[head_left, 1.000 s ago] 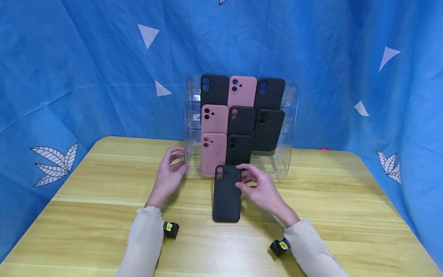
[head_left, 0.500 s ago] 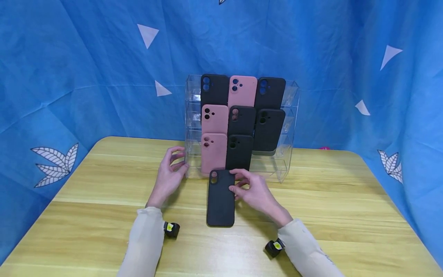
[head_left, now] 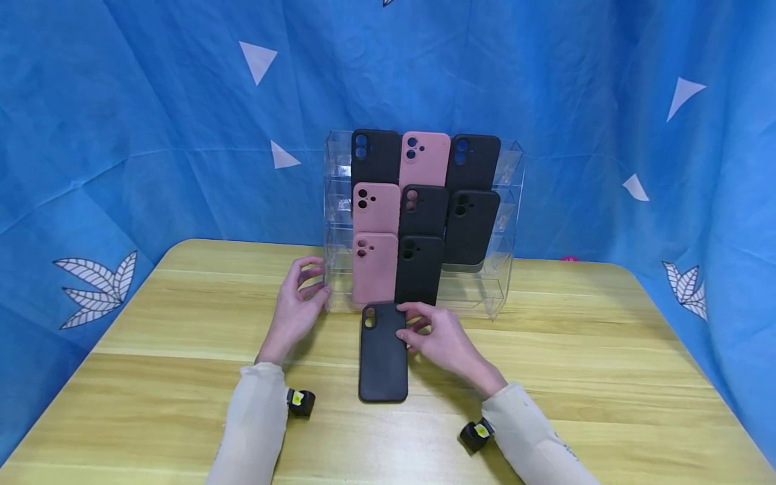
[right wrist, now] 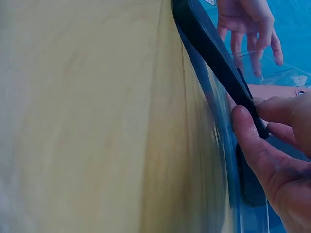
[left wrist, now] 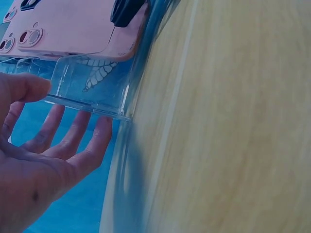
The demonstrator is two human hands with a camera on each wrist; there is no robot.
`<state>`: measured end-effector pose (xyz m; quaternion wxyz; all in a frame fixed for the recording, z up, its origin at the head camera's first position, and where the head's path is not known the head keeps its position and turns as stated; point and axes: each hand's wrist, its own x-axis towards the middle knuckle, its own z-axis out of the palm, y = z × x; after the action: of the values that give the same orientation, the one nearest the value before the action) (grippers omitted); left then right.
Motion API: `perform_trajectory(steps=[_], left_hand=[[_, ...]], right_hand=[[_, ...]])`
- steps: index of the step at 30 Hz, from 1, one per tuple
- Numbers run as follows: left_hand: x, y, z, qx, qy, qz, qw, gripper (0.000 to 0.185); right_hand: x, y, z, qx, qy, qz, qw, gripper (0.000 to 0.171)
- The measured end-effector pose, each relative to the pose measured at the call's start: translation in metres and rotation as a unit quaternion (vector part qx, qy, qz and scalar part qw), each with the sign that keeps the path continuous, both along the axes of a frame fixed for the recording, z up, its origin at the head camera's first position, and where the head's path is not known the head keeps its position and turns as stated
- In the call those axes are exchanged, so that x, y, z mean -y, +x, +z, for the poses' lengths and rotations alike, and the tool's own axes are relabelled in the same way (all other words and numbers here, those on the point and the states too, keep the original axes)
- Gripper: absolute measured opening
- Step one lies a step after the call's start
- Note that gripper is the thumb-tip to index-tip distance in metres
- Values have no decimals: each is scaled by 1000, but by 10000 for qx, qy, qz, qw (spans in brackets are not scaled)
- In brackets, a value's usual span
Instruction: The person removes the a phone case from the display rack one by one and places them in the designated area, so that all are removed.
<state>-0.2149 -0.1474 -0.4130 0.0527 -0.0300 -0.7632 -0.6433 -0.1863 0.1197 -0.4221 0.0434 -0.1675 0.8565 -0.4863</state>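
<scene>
My right hand (head_left: 445, 337) pinches the upper right edge of a black phone case (head_left: 383, 357), thumb on one face and fingertips on the other, as the right wrist view shows. This case is in front of the bottom tier of a clear acrylic display rack (head_left: 469, 288); whether its lower end touches the table cannot be told. My left hand (head_left: 295, 306) rests with loosely spread fingers against the rack's left side. In the left wrist view its thumb (left wrist: 31, 87) lies near the clear side and its fingertips meet the edge.
Pink phone cases (head_left: 374, 268) and black phone cases (head_left: 419, 269) stand in overlapping tiers in the rack, several in all. Pale wooden table (head_left: 606, 377) surface spreads around it. A blue patterned curtain (head_left: 576, 87) hangs behind and at the sides.
My right hand has moved left and slightly toward me with the black phone case, away from the rack's lower row. My left hand has stayed at the rack's side.
</scene>
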Motion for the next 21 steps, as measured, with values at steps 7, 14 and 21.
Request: perform_trajectory(steps=[7,14,21], left_hand=[[0,0,0,-24,23,-26,10000,48],[0,0,0,-58,48,-51,10000,48],[1,0,0,-25,12,-44,10000,48]], right_hand=[[4,-1,-3,167,50,-90,9998,40],[7,-2,-4,426,28,-212,9989,39],[9,-2,-3,577,15,-307,9979,38]])
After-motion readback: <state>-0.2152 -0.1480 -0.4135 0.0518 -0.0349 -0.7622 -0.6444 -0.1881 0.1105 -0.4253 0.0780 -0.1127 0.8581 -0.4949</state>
